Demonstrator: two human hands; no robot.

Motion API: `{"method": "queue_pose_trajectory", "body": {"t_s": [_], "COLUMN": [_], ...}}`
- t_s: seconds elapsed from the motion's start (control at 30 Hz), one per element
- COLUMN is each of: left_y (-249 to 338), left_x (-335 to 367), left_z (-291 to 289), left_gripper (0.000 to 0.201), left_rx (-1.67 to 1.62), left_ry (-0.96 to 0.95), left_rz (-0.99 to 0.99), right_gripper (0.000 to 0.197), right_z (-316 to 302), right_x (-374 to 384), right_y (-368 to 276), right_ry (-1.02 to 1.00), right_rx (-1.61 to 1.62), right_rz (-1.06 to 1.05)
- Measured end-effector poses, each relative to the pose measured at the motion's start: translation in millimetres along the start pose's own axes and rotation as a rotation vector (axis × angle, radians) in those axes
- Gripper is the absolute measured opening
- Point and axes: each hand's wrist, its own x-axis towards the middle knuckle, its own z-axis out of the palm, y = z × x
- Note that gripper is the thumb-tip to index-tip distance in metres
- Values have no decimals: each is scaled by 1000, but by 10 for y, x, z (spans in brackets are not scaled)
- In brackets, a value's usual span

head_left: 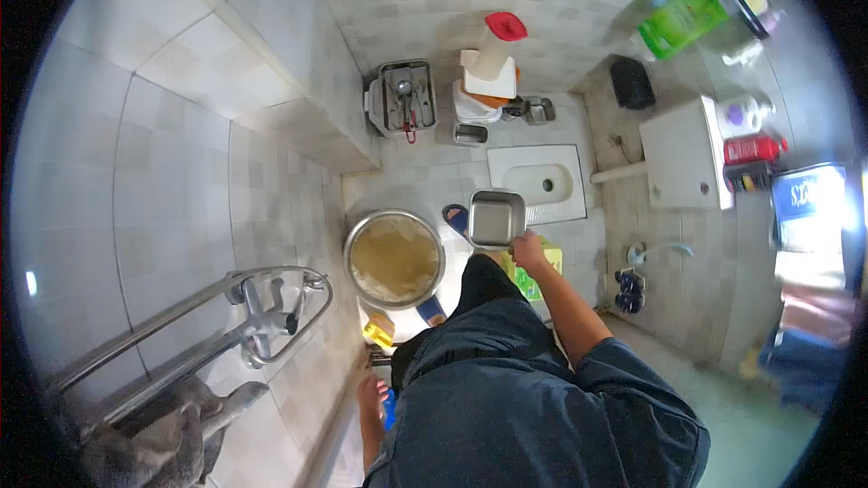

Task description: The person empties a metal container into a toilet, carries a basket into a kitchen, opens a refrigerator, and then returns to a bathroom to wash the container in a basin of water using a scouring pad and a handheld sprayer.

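My right hand (527, 251) grips the corner of a deep, square stainless steel pan (496, 219), held out in front of me over the tiled floor. No contents show inside the pan. To its left a large round metal basin (395, 258) stands on the floor, filled with cloudy yellowish liquid with some foam at the edge. My left hand (371, 392) hangs low at my left side with its fingers apart, close to a blue object (389, 408) partly hidden by my body. A yellow object (378, 332) lies between that hand and the basin.
A squat toilet (535, 183) is set in the floor ahead. Beyond are a rack with utensils (404, 98), stacked containers (489, 81) and small metal pans (470, 134). A wall faucet (267, 316) juts out at left; a white cabinet (680, 155) hangs at right.
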Motion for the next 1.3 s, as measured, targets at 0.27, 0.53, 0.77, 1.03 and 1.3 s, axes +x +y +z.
{"method": "queue_pose_trajectory", "body": {"t_s": [0.27, 0.53, 0.77, 1.03, 1.3], "left_y": [-270, 221, 219, -556, -827], "left_x": [-254, 491, 1976, 3317, 3673], "left_z": [1180, 2174, 2989, 5039, 5410], "left_gripper": [27, 30, 35, 115, 129], "left_rx": [-253, -185, -268, 607, 668], "left_ry": [265, 194, 35, -334, -592], "left_rz": [11, 69, 290, 352, 352], "right_gripper": [25, 41, 26, 27, 23], "right_z": [181, 410, 1205, 2024, 1957], "right_x": [1613, 2491, 2682, 2876, 2891], "right_y": [-202, -308, -689, -1037, -1298], "right_ry": [53, -500, -552, -560, -412], "right_rx": [315, 415, 253, 1, 105], "right_rz": [138, 143, -252, -375, -313]}}
